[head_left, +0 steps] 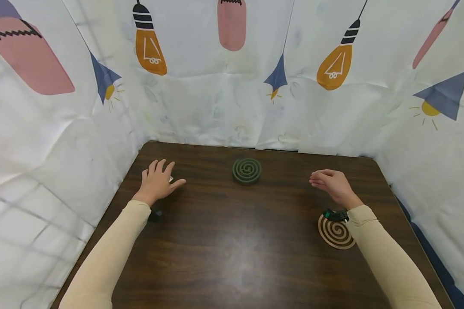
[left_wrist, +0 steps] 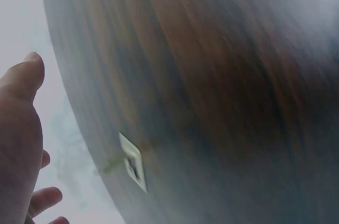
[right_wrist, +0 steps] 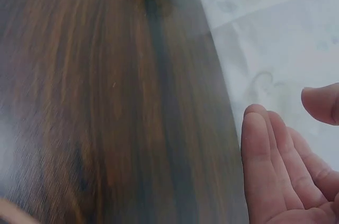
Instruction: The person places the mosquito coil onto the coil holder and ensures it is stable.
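My left hand (head_left: 155, 182), fingers spread and empty, hovers over a small pale metal stand (left_wrist: 133, 161) near the table's far left. In the head view the hand covers most of that stand. Holding nothing, my right hand (head_left: 332, 184) is at the far right with its fingers straight and together, the thumb apart in the right wrist view. A green mosquito coil (head_left: 247, 170) sits between the hands near the far edge. Below my right wrist lies a brown mosquito coil (head_left: 335, 234), partly covered by the sleeve and wristband.
The dark wooden table (head_left: 232, 240) has rounded far corners. A white printed cloth (head_left: 224, 98) hangs behind it and along both sides. Bands are worn on both wrists, the right wristband (head_left: 335, 215) being black and green.
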### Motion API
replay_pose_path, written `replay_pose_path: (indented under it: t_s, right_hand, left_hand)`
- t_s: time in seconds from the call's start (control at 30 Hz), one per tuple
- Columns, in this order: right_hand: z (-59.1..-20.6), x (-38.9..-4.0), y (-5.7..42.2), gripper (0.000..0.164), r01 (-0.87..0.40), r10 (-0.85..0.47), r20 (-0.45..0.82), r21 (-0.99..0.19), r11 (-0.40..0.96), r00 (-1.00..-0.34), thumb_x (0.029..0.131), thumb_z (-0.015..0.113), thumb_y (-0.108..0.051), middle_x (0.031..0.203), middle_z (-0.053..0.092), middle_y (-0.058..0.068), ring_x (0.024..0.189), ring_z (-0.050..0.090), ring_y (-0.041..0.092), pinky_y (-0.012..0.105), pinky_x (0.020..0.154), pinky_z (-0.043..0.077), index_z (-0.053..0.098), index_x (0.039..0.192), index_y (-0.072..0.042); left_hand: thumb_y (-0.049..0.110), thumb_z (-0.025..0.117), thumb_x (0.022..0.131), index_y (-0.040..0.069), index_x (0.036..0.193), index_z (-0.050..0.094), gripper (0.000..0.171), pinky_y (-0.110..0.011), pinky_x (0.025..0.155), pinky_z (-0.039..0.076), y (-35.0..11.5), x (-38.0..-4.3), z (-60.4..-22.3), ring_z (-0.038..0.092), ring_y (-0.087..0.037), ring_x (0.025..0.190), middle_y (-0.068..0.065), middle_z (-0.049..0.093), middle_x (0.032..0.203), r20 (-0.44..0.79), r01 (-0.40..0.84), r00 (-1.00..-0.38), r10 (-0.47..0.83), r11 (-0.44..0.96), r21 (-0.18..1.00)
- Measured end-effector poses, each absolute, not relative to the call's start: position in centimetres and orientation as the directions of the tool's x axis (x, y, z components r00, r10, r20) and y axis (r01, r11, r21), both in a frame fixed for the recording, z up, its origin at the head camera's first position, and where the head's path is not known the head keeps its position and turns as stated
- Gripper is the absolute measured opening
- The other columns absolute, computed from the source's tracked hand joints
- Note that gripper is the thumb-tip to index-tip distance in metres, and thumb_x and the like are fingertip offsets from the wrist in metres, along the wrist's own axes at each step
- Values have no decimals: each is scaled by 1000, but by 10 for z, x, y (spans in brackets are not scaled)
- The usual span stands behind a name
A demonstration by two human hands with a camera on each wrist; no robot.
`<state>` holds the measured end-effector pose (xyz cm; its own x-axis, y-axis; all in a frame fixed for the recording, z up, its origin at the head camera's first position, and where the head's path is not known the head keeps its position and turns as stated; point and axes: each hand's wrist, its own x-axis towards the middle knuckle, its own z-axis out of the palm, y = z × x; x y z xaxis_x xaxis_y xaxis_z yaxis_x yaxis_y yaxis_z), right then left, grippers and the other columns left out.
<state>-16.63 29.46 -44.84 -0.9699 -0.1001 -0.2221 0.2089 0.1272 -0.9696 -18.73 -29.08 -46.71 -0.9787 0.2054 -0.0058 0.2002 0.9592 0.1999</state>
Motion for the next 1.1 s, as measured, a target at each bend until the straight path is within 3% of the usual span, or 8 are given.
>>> replay_pose_path:
  t_s: [0.2,0.5,0.67,0.93,1.1]
  right_hand:
    - [-447,-152,309,51,173,-56,-185,-969,174,-981,104,64,-26,120,66,19,110,70,24,42,100,49,51,132,16]
    - [-443,-131,331,54,153,-35,-164,-966,208,-986,103,65,-23,107,72,4,100,72,13,33,93,54,48,133,18]
    - [-446,-118,341,58,154,-26,-171,-936,315,-985,103,66,-27,107,73,0,101,71,9,32,93,55,47,137,17]
    - [-452,-93,355,65,157,-11,-193,-829,536,-981,103,63,-41,124,68,20,107,71,17,34,93,55,49,141,9]
    - [-459,-82,360,64,152,6,-183,-794,589,-983,103,63,-42,124,68,21,105,71,18,37,93,55,50,142,8]
  left_hand:
    - [63,55,99,0,158,33,88,-76,104,19,-313,-179,-470,13,-56,145,-34,21,158,-11,181,-982,188,962,206]
    - [61,58,99,0,157,35,87,-76,102,21,-339,-173,-476,15,-59,143,-35,22,157,-33,188,-980,198,962,198]
    - [60,59,99,1,157,34,87,-76,102,21,-344,-171,-480,15,-59,143,-34,20,158,-52,181,-979,195,961,209]
    - [62,56,99,3,158,33,87,-77,102,20,-345,-170,-484,14,-60,143,-35,19,158,-79,190,-974,211,958,214]
    - [61,57,99,4,159,33,86,-77,102,20,-346,-169,-484,14,-60,143,-35,18,159,-100,189,-972,214,959,210]
